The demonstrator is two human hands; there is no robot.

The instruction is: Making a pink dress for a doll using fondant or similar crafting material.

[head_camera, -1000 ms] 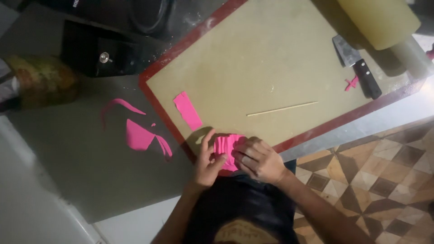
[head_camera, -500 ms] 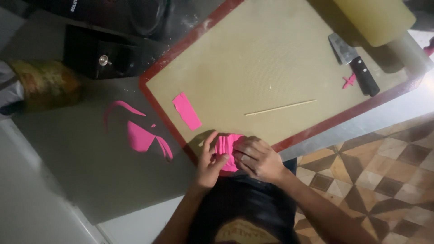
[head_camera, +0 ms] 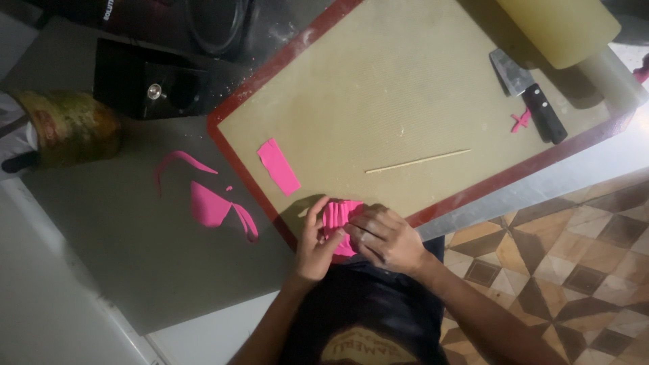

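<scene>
Both hands pinch a pleated pink fondant piece at the near edge of the red-bordered mat; left hand and right hand fingers grasp its folds; a flat pink strip lies just beside; a thin wooden skewer rests near.

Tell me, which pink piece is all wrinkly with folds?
The pleated pink piece pinched between the left hand and right hand. The pink rectangle on the mat and the pink scraps on the counter lie flat.

Black-handled knife, thin wooden skewer, pale rolling pin, pink offcuts, patterned tin.
</scene>
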